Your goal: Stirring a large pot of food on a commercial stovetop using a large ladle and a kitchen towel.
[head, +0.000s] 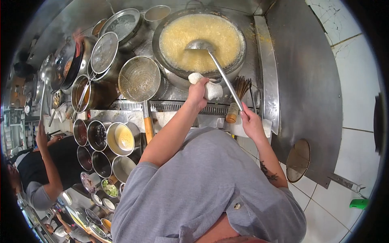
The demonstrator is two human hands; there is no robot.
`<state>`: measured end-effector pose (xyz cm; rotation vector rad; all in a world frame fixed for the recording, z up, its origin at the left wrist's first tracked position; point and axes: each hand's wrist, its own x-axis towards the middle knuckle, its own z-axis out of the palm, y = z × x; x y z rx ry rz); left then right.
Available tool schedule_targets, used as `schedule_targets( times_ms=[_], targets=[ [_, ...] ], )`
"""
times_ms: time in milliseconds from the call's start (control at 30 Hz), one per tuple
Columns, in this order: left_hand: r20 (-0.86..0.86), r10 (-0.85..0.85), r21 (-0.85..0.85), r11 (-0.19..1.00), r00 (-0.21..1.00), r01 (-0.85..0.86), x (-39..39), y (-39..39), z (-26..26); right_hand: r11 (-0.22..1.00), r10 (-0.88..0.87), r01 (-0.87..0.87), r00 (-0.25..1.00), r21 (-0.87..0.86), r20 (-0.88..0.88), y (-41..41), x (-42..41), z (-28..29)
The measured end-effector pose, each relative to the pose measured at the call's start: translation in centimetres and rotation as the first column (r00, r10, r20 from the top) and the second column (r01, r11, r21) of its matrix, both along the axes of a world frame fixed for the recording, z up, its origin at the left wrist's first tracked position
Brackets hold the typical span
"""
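My left hand (pixel 198 92) is closed on a folded white cloth (pixel 213 90) at the near rim of a large wok (pixel 156 45). Whether the cloth wraps a wok handle is partly hidden. Bubbling yellow liquid (pixel 223 29) fills much of the wok. In my right hand (pixel 252 120) is the long metal handle of a ladle (pixel 199 45), whose bowl sits in the liquid near the middle. A bamboo brush (pixel 240 88) lies between the wok and my right hand.
Left of the wok rests a perforated strainer (pixel 139 79) with a wooden handle. Farther left are a mesh skimmer (pixel 104 53) and pots. Metal containers (pixel 124 138) of sauces and ingredients stand beside my left arm. A co-worker (pixel 45 164) holds a ladle at far left. A steel panel (pixel 304 76) rises at right.
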<state>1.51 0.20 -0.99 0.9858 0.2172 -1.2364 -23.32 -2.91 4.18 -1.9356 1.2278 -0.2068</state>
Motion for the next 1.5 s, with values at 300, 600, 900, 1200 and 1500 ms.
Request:
schedule_targets(
  times_ms=[300, 600, 900, 1200, 1500],
  targets=[
    [0.01, 0.023, 0.028, 0.999, 1.0, -0.024, -0.4, 0.1, 1.1, 1.0, -0.017, 0.015, 0.996, -0.026, -0.086, -3.3, 4.2, 0.1],
    [0.004, 0.022, 0.014, 1.0, 1.0, -0.022, -0.3, 0.0, 1.2, 0.983, 0.023, -0.022, 1.0, -0.181, 0.002, -6.7, 7.6, -1.5],
    [0.05, 0.028, 0.046, 0.998, 0.998, -0.03, -0.6, 0.0, 1.3, 0.962, 0.041, -0.071, 0.993, -0.263, -0.115, -8.9, 9.8, -0.4],
    [0.052, 0.015, -0.017, 1.0, 0.999, -0.014, -0.5, 0.2, 1.0, 0.964, 0.123, -0.138, 0.989, -0.229, -0.08, -7.8, 9.5, -1.9],
    [-0.095, -0.074, -0.081, 0.994, 0.993, 0.067, 0.1, 0.6, 1.0, 0.958, 0.196, -0.195, 0.981, -0.213, -0.016, -5.3, 5.4, -1.4]
  ],
)
